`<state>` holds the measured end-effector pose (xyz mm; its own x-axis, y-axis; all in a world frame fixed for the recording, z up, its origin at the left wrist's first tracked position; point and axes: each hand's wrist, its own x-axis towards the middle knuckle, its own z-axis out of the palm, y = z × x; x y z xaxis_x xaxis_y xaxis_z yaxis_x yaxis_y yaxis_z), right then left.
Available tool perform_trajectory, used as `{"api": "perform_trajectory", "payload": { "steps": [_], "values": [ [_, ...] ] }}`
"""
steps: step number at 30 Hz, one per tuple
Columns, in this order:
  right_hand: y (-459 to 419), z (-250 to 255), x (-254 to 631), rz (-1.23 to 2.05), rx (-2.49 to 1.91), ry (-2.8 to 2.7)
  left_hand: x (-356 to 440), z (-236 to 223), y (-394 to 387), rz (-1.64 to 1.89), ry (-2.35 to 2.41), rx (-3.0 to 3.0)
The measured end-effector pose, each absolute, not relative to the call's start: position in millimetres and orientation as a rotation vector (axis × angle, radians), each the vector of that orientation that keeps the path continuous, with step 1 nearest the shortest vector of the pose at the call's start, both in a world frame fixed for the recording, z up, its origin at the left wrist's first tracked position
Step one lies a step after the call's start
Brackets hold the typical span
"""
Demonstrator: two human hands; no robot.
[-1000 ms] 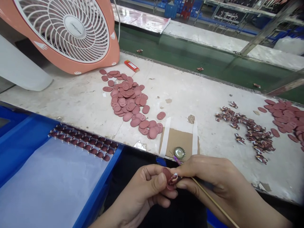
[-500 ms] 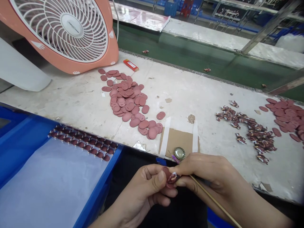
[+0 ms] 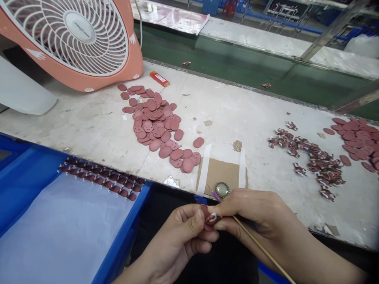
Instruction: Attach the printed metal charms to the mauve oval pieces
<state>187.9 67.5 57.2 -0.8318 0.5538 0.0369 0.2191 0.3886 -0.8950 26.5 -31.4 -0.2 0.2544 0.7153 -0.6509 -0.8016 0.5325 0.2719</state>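
Observation:
My left hand (image 3: 182,232) is closed, its thumb and fingers pinching a reddish-brown oval piece (image 3: 203,211). Against that piece lies a small brown-and-white figure (image 3: 212,217), partly covered by fingertips. My right hand (image 3: 251,221) presses on the figure with its thumb and forefinger. It also grips a thin wooden stick (image 3: 260,247), whose purple end with a fine needle-like tip (image 3: 217,196) pokes out past the forefinger. Just beyond that tip, a bottle cap (image 3: 222,189) with something clear in it sits on a cardboard piece (image 3: 222,171) taped to the table.
Loose oval pieces (image 3: 158,126) lie heaped mid-table, more ovals (image 3: 359,138) at right. Small figures (image 3: 322,165) form a pile near them. An orange fan (image 3: 137,51) and red box (image 3: 160,79) stand behind. A blue tray (image 3: 118,240) at left holds rows of joined pieces (image 3: 100,177).
The view has shifted slightly. Both hands keep the same grip on the oval piece, figure and stick, with the figure turned only a little, if at all.

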Motion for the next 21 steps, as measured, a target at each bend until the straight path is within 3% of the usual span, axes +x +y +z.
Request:
{"api": "perform_trajectory", "payload": {
  "steps": [21],
  "values": [
    [74.8, 53.3, 179.3, 1.451, -0.716, -2.353, 28.5, 10.6, -28.6, 1.063, 0.813, -0.489]
  ]
}}
